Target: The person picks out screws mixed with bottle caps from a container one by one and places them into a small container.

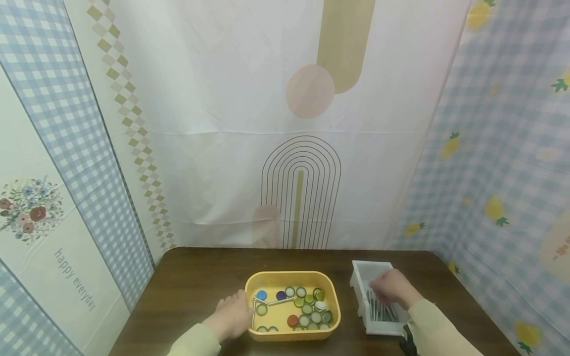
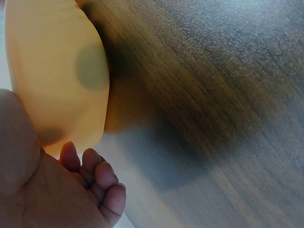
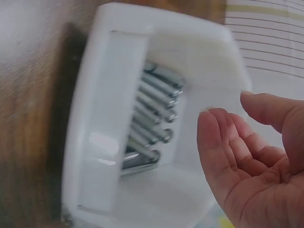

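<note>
My left hand (image 1: 232, 315) is at the left rim of a yellow tub (image 1: 294, 336), its fingers loosely curled with nothing visible between them. In the left wrist view its fingertips lie close to the tub's outer wall (image 2: 57, 71). Bottle caps, including a blue cap (image 1: 261, 295) and a red cap (image 1: 292, 320), lie in the tub with a few thin metal rods (image 1: 280, 301). My right hand (image 1: 394, 288) hovers over a white bin (image 1: 366, 267). Its thumb stands apart from bent fingers, with nothing between them. Several silvery round-headed bolts (image 3: 154, 123) lie side by side in the bin.
Both containers stand on a dark wooden table (image 1: 196, 277), the white bin to the right of the tub. A printed cloth (image 1: 213, 188) hangs behind the table, and checked cloths (image 1: 481, 247) hang at the sides.
</note>
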A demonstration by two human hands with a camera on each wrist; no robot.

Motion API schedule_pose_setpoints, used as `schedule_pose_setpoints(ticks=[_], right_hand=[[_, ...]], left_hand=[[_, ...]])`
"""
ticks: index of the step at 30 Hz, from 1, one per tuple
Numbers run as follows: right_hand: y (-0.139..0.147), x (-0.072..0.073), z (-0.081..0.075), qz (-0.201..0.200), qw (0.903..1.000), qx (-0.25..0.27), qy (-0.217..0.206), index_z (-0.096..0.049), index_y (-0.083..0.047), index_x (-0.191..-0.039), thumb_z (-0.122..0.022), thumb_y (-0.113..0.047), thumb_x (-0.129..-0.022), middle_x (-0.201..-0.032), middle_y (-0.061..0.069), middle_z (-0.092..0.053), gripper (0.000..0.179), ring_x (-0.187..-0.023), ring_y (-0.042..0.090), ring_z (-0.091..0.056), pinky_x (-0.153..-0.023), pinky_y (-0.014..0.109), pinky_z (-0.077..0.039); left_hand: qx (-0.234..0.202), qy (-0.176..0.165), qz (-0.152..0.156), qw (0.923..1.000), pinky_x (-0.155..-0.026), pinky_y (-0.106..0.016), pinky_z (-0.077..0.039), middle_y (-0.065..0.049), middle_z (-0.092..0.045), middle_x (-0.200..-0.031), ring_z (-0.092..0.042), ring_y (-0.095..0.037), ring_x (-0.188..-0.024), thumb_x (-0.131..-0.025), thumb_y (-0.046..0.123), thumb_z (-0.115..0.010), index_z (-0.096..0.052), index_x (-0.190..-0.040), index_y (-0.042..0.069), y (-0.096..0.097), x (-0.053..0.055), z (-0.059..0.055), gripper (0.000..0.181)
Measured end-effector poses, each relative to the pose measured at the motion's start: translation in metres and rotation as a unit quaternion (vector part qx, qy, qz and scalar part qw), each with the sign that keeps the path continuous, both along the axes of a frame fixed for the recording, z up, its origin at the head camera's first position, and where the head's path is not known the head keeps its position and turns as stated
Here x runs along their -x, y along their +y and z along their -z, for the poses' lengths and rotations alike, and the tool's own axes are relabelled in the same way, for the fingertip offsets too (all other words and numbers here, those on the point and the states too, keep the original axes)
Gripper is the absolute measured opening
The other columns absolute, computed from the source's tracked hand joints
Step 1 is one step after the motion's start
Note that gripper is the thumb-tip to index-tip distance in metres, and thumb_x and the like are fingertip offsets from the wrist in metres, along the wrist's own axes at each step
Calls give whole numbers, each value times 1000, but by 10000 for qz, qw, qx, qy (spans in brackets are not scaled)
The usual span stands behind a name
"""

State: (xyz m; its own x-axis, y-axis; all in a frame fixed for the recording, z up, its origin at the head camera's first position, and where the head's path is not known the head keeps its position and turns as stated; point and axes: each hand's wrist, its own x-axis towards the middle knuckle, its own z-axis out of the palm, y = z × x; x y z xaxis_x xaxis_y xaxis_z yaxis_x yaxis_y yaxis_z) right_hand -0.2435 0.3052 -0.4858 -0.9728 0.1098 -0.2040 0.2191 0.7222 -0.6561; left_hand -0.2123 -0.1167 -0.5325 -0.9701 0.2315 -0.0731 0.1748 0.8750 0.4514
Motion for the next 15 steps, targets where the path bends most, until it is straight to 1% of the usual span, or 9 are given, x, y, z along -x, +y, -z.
schedule_pose_setpoints(ticks=[4,6,8,11,15], right_hand=[[-11,1,-14,6,9989,345,305,-55,-5,-63,-63,-13,-85,-60,4,-57,25,-57,17,-55,-58,33,-48],[-16,3,-20,0,9978,501,425,-59,-2,-71,-65,-13,-86,-68,6,-60,20,-64,18,-60,-62,35,-52],[-21,4,-24,5,9973,576,448,-64,2,-82,-66,-15,-87,-78,7,-64,18,-71,19,-64,-65,36,-54],[-29,5,-28,-52,9965,723,418,-65,6,-99,-68,-18,-88,-91,11,-67,27,-80,23,-67,-70,38,-55],[-43,5,-33,-187,9938,1020,402,-64,7,-105,-72,-22,-86,-100,14,-67,36,-86,26,-67,-74,39,-55]], left_hand=[[26,-2,-16,10000,-76,-48,-38,-9,-47,-81,-48,-27,-78,-90,23,-52,-48,-106,-5,-1,0,0,32],[40,12,-12,10000,-77,-48,-38,-9,-47,-81,-49,-27,-78,-90,23,-52,-48,-106,-5,-1,0,1,32],[29,9,-12,10000,-76,-48,-38,-8,-47,-81,-48,-26,-78,-91,23,-52,-48,-106,-5,-1,0,1,32],[-10,0,-2,10000,-76,-48,-38,-8,-46,-80,-48,-26,-77,-91,23,-52,-49,-107,-5,-1,0,2,32],[-66,-1,20,10000,-76,-48,-37,-8,-47,-80,-47,-26,-77,-91,23,-53,-49,-106,-5,0,0,1,32]])
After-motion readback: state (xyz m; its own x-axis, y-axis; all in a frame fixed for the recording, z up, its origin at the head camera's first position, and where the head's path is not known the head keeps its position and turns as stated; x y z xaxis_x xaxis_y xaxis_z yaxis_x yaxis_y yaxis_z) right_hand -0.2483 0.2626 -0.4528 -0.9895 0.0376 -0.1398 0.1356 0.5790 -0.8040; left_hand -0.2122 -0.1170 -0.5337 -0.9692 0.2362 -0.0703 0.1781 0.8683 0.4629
